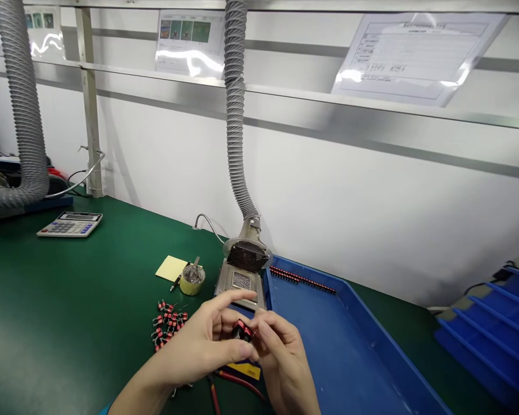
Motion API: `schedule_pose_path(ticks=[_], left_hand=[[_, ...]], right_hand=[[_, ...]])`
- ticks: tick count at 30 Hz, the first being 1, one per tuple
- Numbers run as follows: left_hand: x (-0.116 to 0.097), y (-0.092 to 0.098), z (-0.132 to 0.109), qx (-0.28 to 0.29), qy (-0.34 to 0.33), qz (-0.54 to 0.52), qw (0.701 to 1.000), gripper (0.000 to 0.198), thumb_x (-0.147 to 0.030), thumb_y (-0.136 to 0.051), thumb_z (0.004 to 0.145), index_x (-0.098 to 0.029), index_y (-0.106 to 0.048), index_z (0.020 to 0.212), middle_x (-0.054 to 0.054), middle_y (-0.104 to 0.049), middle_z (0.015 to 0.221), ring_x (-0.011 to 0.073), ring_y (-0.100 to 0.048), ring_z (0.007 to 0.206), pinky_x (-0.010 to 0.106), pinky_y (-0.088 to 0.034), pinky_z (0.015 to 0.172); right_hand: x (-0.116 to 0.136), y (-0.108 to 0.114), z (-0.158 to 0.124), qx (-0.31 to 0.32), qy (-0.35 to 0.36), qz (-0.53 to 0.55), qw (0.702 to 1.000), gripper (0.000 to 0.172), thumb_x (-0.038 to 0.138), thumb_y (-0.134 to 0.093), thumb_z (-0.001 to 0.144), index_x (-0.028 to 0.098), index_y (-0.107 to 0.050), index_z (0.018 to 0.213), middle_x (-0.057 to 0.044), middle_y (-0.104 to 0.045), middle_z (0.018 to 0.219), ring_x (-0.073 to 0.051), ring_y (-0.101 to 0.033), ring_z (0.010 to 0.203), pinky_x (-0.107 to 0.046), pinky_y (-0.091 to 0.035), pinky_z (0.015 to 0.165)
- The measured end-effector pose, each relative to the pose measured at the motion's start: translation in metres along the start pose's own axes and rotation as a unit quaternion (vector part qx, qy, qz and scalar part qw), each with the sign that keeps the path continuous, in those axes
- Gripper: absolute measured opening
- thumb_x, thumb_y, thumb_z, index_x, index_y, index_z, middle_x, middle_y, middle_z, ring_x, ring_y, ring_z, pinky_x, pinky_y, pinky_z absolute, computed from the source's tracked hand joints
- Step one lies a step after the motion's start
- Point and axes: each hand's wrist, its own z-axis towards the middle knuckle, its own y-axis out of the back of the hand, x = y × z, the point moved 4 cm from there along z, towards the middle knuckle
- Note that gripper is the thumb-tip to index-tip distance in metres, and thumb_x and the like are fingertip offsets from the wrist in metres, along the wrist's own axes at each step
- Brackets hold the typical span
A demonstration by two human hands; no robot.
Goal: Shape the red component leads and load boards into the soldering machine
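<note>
A small red-and-black component sits between my hands, its details partly covered by fingers. My left hand is closed around it, with the thumb below and the index finger stretched out above. From the other side my right hand touches it, thumb and fingertips pinched together at its right end. Several loose red-and-black components with wire leads lie on the green table left of my left hand. Under my hands show a yellow-labelled item and the red handles of a hand tool.
Beyond my hands stands a metal solder pot beneath a fume hose. A blue tray holds rows of components. A small tub, yellow notepad, calculator and blue rack surround the work area.
</note>
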Motion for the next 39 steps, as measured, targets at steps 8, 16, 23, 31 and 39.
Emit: schedule_pose_path(ticks=[8, 16, 23, 31, 39], left_hand=[[-0.009, -0.003, -0.007, 0.036, 0.06, 0.069, 0.995, 0.063, -0.012, -0.07, 0.077, -0.021, -0.046, 0.135, 0.004, -0.07, 0.095, 0.0158, -0.064, 0.086, 0.029, -0.049, 0.082], [-0.008, -0.003, -0.006, -0.01, -0.003, 0.057, 0.998, 0.05, -0.011, -0.063, 0.081, -0.023, -0.051, 0.128, 0.0, -0.066, 0.092, 0.0152, -0.064, 0.089, 0.027, -0.047, 0.083], [-0.008, -0.007, -0.005, -0.016, 0.001, 0.073, 0.997, 0.049, -0.007, -0.054, 0.077, -0.021, -0.053, 0.124, 0.001, -0.061, 0.091, 0.0149, -0.06, 0.086, 0.026, -0.045, 0.077], [-0.007, -0.011, -0.001, -0.043, -0.006, 0.038, 0.998, 0.033, -0.015, -0.05, 0.083, -0.019, -0.051, 0.116, -0.004, -0.048, 0.079, 0.0105, -0.047, 0.074, 0.023, -0.036, 0.068], [-0.01, -0.006, -0.002, -0.099, -0.023, 0.178, 0.979, 0.01, -0.028, -0.049, 0.093, -0.019, -0.051, 0.091, -0.002, -0.053, 0.081, 0.0147, -0.048, 0.08, 0.025, -0.036, 0.071]], right_hand=[[0.015, 0.02, -0.003, -0.123, 0.062, 0.021, 0.99, 0.032, 0.042, -0.076, 0.076, 0.019, -0.06, 0.061, 0.006, -0.038, 0.05, -0.007, -0.034, 0.045, -0.019, -0.033, 0.044], [0.011, -0.001, -0.007, -0.066, 0.029, -0.138, 0.988, 0.03, 0.05, -0.076, 0.073, 0.021, -0.073, 0.071, -0.001, -0.061, 0.066, -0.013, -0.053, 0.061, -0.022, -0.044, 0.058], [0.0, -0.005, -0.003, -0.034, 0.027, -0.047, 0.998, 0.028, 0.041, -0.075, 0.076, 0.017, -0.068, 0.064, 0.004, -0.045, 0.052, -0.008, -0.042, 0.045, -0.021, -0.037, 0.044], [-0.003, 0.003, -0.004, -0.061, 0.082, -0.12, 0.987, 0.027, 0.041, -0.071, 0.081, 0.019, -0.07, 0.066, 0.0, -0.053, 0.062, -0.012, -0.047, 0.058, -0.022, -0.041, 0.054], [-0.001, 0.004, -0.005, -0.106, 0.166, -0.181, 0.964, 0.019, 0.035, -0.07, 0.082, 0.021, -0.072, 0.069, 0.001, -0.047, 0.058, -0.011, -0.044, 0.057, -0.02, -0.039, 0.052]])
